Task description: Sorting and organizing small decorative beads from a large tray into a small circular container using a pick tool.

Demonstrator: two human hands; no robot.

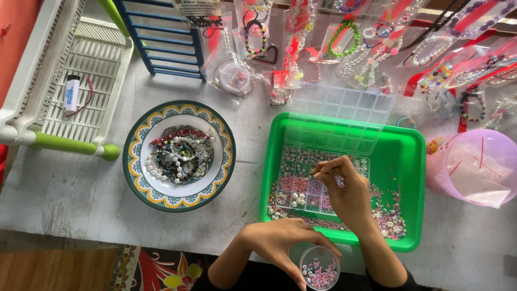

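Pinching at something too small to make out, our right hand (344, 188) hovers, fingertips together, over the clear bead organizer (318, 180) in the green tray (401, 161). Our left hand (285, 242) curls around a small round cup of beads (319, 268) at the counter's (70, 194) edge. Beads are light, hard and slippery, so we judge fingertip grips best.

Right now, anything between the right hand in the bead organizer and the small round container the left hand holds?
Nothing visible. The right hand pinches over the bead organizer; toward the round container in the left hand lie only loose beads and the green tray's low front rim.
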